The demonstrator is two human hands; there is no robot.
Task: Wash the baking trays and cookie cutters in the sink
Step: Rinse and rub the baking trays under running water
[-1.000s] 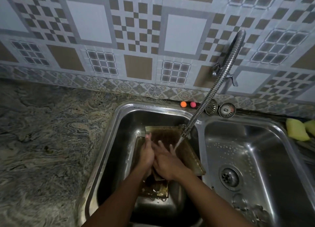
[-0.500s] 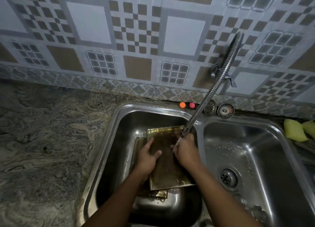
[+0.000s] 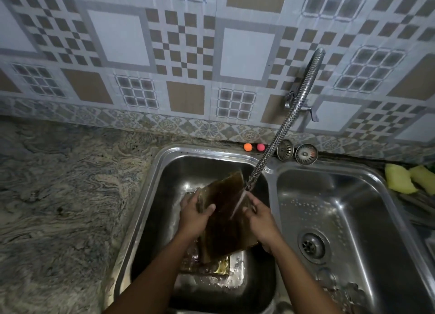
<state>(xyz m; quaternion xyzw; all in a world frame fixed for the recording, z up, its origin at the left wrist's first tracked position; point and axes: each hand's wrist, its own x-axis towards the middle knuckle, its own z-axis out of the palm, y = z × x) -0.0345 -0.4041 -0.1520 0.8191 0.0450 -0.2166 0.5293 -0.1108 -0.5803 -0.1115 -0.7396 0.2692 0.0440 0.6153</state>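
Note:
A brown, stained baking tray (image 3: pixel 226 217) is held tilted in the left sink basin (image 3: pixel 164 172), its far corner raised towards the tap. My left hand (image 3: pixel 194 216) grips its left edge, thumb on the top face. My right hand (image 3: pixel 262 220) grips its right edge. Water runs from the flexible metal tap hose (image 3: pixel 282 127) onto the tray between my hands. Another golden tray (image 3: pixel 219 267) lies flat on the basin floor under it. Several cookie cutters (image 3: pixel 339 287) lie in the right basin near its front.
The right basin (image 3: pixel 348 196) has a drain (image 3: pixel 310 245) at its middle. Two sink strainers (image 3: pixel 296 151) and two small balls, orange and pink (image 3: pixel 254 147), rest on the back rim. Yellow sponges (image 3: pixel 409 178) lie at far right. A granite counter (image 3: pixel 58 207) extends left.
The tray has been lifted from lying flat to tilted with its far corner up. My right hand slid from the tray's top by the nozzle down to its right edge.

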